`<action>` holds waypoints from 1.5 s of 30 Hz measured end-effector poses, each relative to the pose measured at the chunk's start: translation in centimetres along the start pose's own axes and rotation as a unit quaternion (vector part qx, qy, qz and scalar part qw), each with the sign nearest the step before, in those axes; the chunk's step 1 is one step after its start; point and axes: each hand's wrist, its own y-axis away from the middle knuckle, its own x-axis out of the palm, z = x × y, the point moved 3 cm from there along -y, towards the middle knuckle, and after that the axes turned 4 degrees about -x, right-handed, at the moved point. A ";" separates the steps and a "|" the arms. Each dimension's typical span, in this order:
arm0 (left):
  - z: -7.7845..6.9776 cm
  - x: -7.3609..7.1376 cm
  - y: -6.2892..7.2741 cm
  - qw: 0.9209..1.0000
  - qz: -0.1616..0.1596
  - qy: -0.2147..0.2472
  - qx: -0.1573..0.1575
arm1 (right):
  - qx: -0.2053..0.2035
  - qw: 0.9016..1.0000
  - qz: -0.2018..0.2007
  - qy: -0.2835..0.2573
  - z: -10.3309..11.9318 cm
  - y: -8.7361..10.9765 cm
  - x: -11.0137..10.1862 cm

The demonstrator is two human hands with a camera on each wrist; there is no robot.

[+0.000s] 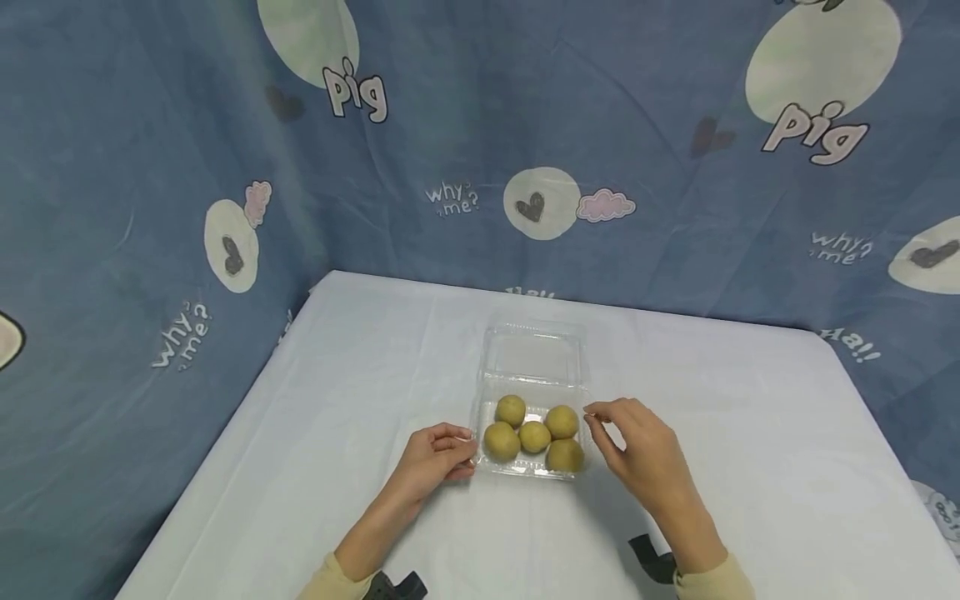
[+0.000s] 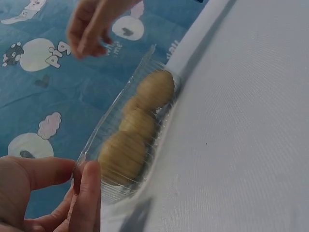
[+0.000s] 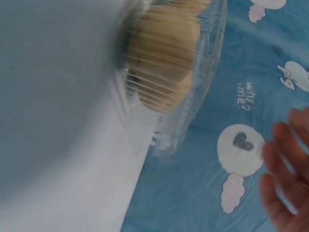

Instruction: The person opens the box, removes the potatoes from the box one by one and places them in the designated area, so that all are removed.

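A clear box (image 1: 517, 470) is set near the middle of the surface (image 1: 765, 433), which is covered in white cloth. Its lid (image 1: 534, 354) is folded back toward the far edge, with the hinge side turned away from the person. Five yellowish balls are held in the box: one (image 1: 511, 410) is placed at the back left, one (image 1: 502, 442) at the front left, one (image 1: 535, 437) in the middle, one (image 1: 562, 422) at the back right and one (image 1: 566, 456) at the front right.

The left side of the box is pinched at its rim by the left hand (image 1: 435, 458); in the left wrist view the thin plastic is seen caught between thumb and fingers. The right hand (image 1: 637, 450) is held just beside the right side of the box, apart from it, with thumb and forefinger bent toward each other in the head view. Its grip is seen loosely spread in the right wrist view, where the fingers are somewhat blurred.

Both forearms are covered by pale yellow sleeves (image 1: 718, 581), and a dark strap piece (image 1: 397, 587) is seen by the left cuff. The surface is backed by a blue curtain (image 1: 450, 125), printed with "pig", "why me?", hearts and pale ovals.
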 end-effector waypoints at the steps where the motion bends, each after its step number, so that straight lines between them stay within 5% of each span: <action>1: 0.0 0.0 0.0 1.000 0.000 -0.003 -0.003 | 0.019 0.999 0.028 -0.004 -0.2 0.3 0.2; 7: 0.1 0.0 -0.2 1.000 -0.002 -0.026 -0.008 | 0.113 0.980 0.161 -0.021 -0.6 1.4 1.4; 19: 0.5 0.0 -0.9 0.998 -0.051 -0.037 0.011 | 0.098 0.948 0.301 -0.032 1.2 -0.2 3.6; 35: 0.2 0.6 -0.5 0.998 -0.049 -0.016 0.021 | 0.136 0.914 0.382 0.024 2.4 -2.2 4.0; 45: -0.2 0.8 -0.5 0.999 -0.047 -0.018 0.020 | 0.167 0.896 0.411 -0.018 2.1 -2.2 4.6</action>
